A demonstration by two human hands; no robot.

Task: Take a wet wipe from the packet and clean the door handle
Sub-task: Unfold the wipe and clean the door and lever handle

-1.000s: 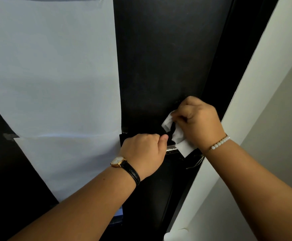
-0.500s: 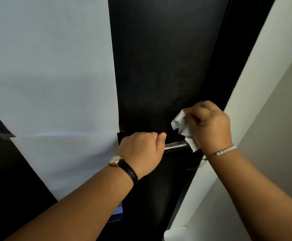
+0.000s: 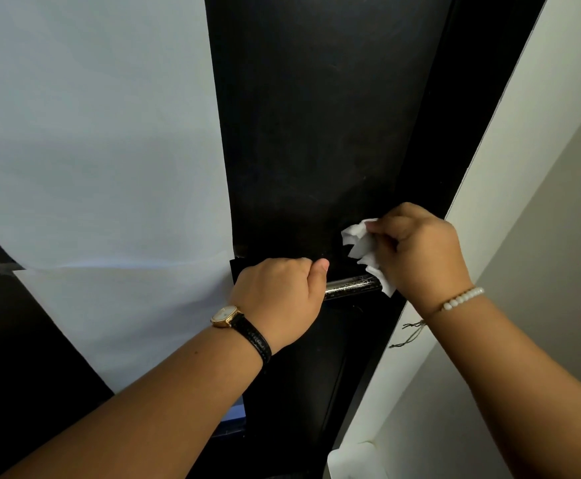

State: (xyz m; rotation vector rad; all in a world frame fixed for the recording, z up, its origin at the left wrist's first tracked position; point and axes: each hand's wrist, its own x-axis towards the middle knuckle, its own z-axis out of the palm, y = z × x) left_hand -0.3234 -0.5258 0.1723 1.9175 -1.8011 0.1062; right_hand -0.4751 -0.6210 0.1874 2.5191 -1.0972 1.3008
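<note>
Left hand [image 3: 278, 299]: grip closed around the door handle [image 3: 353, 286], thumb up, on the black door [image 3: 316, 133]. Right hand [image 3: 420, 250]: grip pinched shut on the crumpled wet wipe [image 3: 363, 248], which touches the handle's right end near the door's right edge. Watch [image 3: 226, 315] on left wrist, bead bracelet [image 3: 463, 299] on right.

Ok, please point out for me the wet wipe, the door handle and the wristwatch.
wet wipe [image 3: 361, 244]: head view, on the crumpled white part left of the right hand's fingers.
door handle [image 3: 353, 286]: head view, on the bare shiny bar between the two hands.
wristwatch [image 3: 225, 314]: head view, on the pale dial at the left wrist.
</note>
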